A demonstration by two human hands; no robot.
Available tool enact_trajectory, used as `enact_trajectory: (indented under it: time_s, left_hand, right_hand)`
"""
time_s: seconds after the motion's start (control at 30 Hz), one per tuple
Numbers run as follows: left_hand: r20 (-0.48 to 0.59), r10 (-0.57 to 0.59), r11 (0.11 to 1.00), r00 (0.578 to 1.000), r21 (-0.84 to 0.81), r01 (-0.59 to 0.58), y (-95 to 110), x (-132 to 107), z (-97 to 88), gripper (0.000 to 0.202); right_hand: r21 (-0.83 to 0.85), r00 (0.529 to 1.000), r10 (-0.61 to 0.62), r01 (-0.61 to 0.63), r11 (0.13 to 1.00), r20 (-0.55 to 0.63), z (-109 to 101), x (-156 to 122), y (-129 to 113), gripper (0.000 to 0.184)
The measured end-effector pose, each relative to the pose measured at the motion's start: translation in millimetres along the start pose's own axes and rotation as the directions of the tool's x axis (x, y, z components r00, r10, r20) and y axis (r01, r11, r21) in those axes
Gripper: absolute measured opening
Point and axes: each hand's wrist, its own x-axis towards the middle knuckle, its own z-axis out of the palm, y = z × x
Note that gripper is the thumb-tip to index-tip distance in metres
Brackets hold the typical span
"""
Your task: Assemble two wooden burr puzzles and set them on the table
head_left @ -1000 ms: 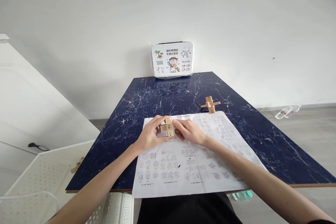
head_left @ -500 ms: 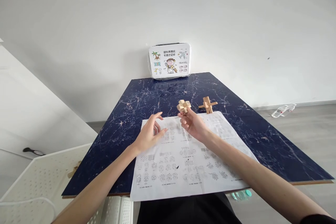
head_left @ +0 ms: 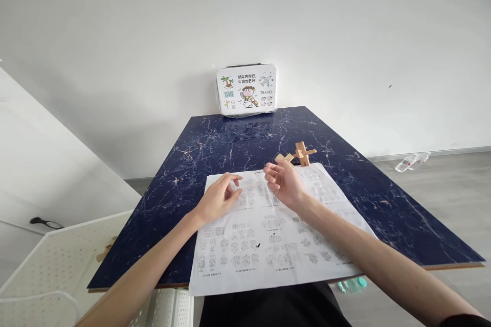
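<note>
My right hand (head_left: 286,184) is turned with its curled fingers toward the left. A pale wooden burr puzzle (head_left: 284,157) shows just beyond the thumb side of that hand, partly covered by it; the fingertips' contact is hidden, but the puzzle appears to be pinched there. Just to its right, a brown wooden cross-shaped puzzle (head_left: 301,154) stands at the far edge of a printed paper sheet (head_left: 245,278). My left hand (head_left: 220,195) hovers over the sheet's left side, loosely bent, thumb and fingers apart, with nothing in it.
The dark blue marble-patterned table (head_left: 172,173) carries a white cartoon-printed case (head_left: 247,90) against the wall. A white perforated surface (head_left: 69,255) with a wooden piece (head_left: 105,250) lies lower left. Plastic bottles (head_left: 412,162) lie on the floor at right.
My right hand has rotated, and the burr puzzle has shifted right, beside the cross-shaped puzzle and partly behind the hand. My left hand's fingers have curled slightly lower.
</note>
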Motion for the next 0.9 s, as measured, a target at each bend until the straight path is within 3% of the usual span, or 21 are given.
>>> enact_trajectory:
  time_s: [0.1,0.17,0.23,0.3,0.37,0.43,0.7,0.9]
  left_hand:
    - [0.045,-0.009,0.994,0.999,0.105,0.005,-1,-2,-0.2,0.022]
    - [0.099,0.019,0.982,0.995,0.185,-0.038,-3,-3,-0.7,0.021]
    - [0.145,0.069,0.966,0.987,0.236,-0.103,-5,-5,-1.4,0.02]
    - [0.168,0.11,0.955,0.98,0.256,-0.151,-6,-6,-2.1,0.02]
    - [0.177,0.129,0.95,0.976,0.259,-0.173,-7,-6,-2.6,0.021]
    - [0.181,0.141,0.949,0.973,0.255,-0.185,-6,-5,-3.0,0.022]
    - [0.178,0.127,0.953,0.976,0.252,-0.17,-3,-5,-4.2,0.022]
    - [0.161,0.14,0.96,0.977,0.219,-0.174,-2,-5,-4.8,0.02]
  right_hand:
    - [-0.316,0.986,-0.002,0.056,0.947,0.166,10,-10,5,0.021]
    - [-0.526,0.963,-0.041,0.181,0.831,0.267,13,-15,11,0.026]
    - [-0.7,0.924,-0.087,0.342,0.627,0.374,13,-18,18,0.026]
    - [-0.812,0.875,-0.161,0.484,0.326,0.457,10,-19,23,0.02]
    - [-0.836,0.83,-0.172,0.545,0.056,0.53,7,-18,27,0.015]
    - [-0.833,0.822,-0.136,0.55,-0.06,0.553,4,-17,29,0.013]
    - [-0.805,0.807,-0.033,0.585,-0.097,0.59,5,-17,26,0.015]
    - [-0.796,0.8,-0.022,0.594,-0.12,0.6,5,-17,27,0.016]
